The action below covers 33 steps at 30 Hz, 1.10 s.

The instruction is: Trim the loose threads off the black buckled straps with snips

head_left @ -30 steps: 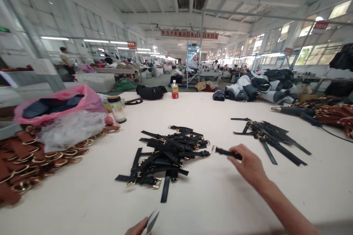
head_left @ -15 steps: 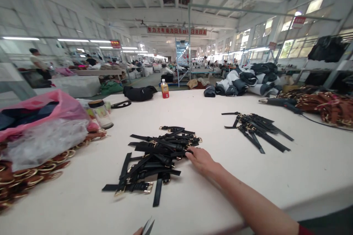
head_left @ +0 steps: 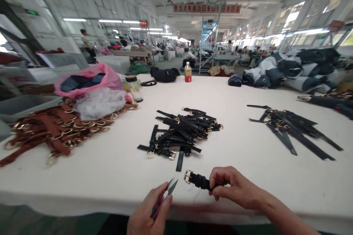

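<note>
1. While the left hand (head_left: 150,209) clasps scissors (head_left: 172,186) over the near edge of the table (head_left: 110,176), the right hand (head_left: 234,188) pinches a black strap (head_left: 200,181) between its fingers, buckle (head_left: 188,177) toward the blades.
2. Other straps (head_left: 190,128) lie heaped mid-table; a second pile (head_left: 292,125) lies toward the right edge.

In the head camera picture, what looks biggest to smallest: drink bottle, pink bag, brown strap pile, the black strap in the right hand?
1. Brown strap pile
2. Pink bag
3. Black strap in the right hand
4. Drink bottle
</note>
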Motion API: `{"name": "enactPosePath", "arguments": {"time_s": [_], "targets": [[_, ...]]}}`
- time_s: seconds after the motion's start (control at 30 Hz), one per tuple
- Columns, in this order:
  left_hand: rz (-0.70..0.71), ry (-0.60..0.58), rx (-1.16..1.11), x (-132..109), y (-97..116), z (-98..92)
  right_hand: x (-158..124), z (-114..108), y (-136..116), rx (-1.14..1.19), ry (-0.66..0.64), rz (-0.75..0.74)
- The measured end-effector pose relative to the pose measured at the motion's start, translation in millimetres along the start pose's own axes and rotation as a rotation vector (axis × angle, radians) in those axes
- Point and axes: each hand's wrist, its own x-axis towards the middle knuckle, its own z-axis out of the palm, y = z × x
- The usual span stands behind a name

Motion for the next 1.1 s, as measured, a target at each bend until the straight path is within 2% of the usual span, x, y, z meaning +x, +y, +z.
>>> {"name": "enactPosePath", "arguments": {"time_s": [0.07, 0.13, 0.27, 0.37, 0.5, 0.7, 0.87, 1.1], "targets": [[0.002, 0.029, 0.024, 1.3, 12.5, -5.7, 4.5, 5.8, -3.8, -0.072, -0.124, 0.022], [-0.01, 0.021, 0.02, 2.0, 22.3, -6.8, 11.5, 8.7, -5.7, -0.267, -0.167, 0.001], [-0.022, -0.123, 0.038, 3.9, 34.2, 4.4, 19.1, 9.5, -8.0, -0.741, -0.019, -0.037], [-0.04, -0.228, 0.128, 5.2, 36.1, 17.7, 18.7, 10.6, -8.8, -0.971, 0.078, -0.052], [-0.068, -0.251, 0.158, 8.1, 34.6, 25.1, 20.6, 18.5, -5.5, -0.946, 0.194, -0.12], [-0.054, -0.219, 0.188, 25.5, 37.8, 18.7, 32.8, 36.2, 9.0, -0.909, 0.33, -0.095], [-0.026, -0.309, 0.29, 29.9, 41.3, 26.7, 38.5, 39.1, 15.9, -0.881, 0.356, -0.145], [-0.066, -0.319, 0.37, 31.7, 40.0, 32.8, 30.2, 30.0, 17.0, -0.874, 0.337, -0.148]]}}
